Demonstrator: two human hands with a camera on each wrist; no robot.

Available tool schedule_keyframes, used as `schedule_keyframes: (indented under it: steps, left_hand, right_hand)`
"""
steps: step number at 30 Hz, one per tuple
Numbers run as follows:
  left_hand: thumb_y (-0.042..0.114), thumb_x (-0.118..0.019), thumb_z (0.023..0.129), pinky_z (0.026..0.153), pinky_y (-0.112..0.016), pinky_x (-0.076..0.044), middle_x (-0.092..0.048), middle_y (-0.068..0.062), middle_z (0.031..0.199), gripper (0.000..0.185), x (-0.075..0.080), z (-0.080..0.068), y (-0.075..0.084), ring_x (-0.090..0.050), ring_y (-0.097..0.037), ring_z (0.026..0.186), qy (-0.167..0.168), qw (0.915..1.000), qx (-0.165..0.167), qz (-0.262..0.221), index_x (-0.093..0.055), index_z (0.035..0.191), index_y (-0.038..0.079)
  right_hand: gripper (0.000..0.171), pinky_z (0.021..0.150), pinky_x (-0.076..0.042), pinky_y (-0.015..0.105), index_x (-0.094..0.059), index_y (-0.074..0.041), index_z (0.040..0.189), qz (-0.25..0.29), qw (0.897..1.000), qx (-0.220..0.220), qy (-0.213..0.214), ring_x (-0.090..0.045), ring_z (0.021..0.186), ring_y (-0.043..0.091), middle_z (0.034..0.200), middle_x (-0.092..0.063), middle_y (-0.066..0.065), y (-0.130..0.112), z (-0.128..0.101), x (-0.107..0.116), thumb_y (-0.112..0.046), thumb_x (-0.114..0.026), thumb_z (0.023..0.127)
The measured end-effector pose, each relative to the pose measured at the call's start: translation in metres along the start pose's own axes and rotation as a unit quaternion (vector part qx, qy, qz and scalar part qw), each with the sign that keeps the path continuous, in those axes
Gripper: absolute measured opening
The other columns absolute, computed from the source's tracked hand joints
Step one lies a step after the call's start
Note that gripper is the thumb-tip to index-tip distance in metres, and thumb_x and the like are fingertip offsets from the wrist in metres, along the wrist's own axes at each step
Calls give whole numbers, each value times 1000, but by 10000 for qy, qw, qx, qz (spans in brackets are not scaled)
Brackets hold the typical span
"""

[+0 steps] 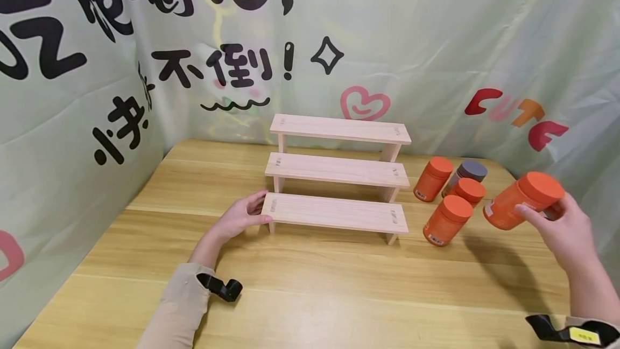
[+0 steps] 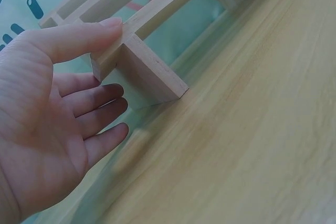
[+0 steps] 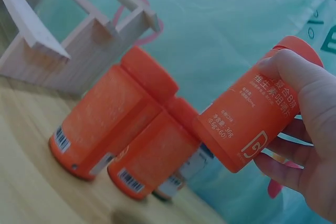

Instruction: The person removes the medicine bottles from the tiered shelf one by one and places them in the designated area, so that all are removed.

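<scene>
My right hand [image 1: 566, 225] grips an orange vitamin bottle [image 1: 518, 201], tilted and raised above the table at the right. In the right wrist view the same vitamin bottle [image 3: 252, 103] shows white printing, with the thumb on one side and fingers on the other. At the left end of a three-step wooden display stand [image 1: 334, 213], my left hand [image 1: 239, 217] holds the lowest board. The left wrist view has its thumb lying on the stand's board [image 2: 163, 11], index finger at the board's end and the other fingers loosely bent below.
Right of the stand, several capped bottles stand close together: orange bottles [image 1: 432, 179] and one with a grey-purple cap [image 1: 471, 170]. A printed cloth [image 1: 436, 42] hangs behind the wooden table [image 1: 310, 295] and along its left side.
</scene>
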State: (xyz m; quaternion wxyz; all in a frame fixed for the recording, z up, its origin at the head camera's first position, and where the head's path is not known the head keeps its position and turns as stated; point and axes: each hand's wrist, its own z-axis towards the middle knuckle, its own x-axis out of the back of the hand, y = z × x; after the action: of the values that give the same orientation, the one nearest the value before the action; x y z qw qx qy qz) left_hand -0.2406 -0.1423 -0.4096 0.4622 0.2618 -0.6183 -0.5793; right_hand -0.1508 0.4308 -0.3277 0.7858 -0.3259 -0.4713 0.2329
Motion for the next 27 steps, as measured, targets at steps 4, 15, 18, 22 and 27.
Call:
schedule_keyframes:
  steps: [4, 15, 18, 22, 27]
  left_hand:
    - [7, -66, 85, 108, -47, -25, -27, -29, 144, 77, 0, 0, 0, -30, -40, 130, 25, 10000, -9, -16, -17, 142, -13]
    - [5, -66, 85, 107, -47, -26, -28, -30, 142, 77, -1, 0, 0, -32, -41, 129, 50, 10000, -36, -42, -18, 141, -14]
    - [6, -66, 85, 107, -47, -26, -29, -30, 143, 77, -1, 0, -1, -32, -40, 129, 60, 10000, -24, -13, -18, 141, -13]
    - [7, -66, 85, 107, -47, -26, -29, -30, 143, 76, -1, 0, -1, -32, -41, 129, 69, 10000, -35, 18, -18, 142, -12]
    - [7, -66, 85, 107, -47, -26, -30, -29, 143, 77, -1, 1, -1, -33, -40, 129, 44, 10000, -28, 23, -18, 142, -12]
  right_hand:
    - [55, 60, -33, 1, -40, -10, 135, -96, 9997, -207, -22, -38, 83, -14, 95, -40, -29, 12, -2, -6, -21, -65, 87]
    - [35, 57, -36, 6, -46, -17, 112, -318, 9986, -177, -384, -38, 78, -16, 86, -39, -34, 30, -9, -15, -23, -67, 85]
    - [36, 58, -35, 6, -46, -12, 112, -332, 9985, -107, -429, -38, 78, -16, 87, -39, -34, 33, -10, -17, -23, -67, 85]
    - [33, 60, -34, 5, -46, -21, 109, -246, 9982, 1, -550, -38, 80, -17, 88, -41, -33, 38, -11, -20, -21, -68, 85]
    - [35, 60, -33, 7, -47, -10, 109, -278, 9965, -85, -780, -38, 80, -17, 86, -41, -34, 45, -12, -25, -23, -68, 85]
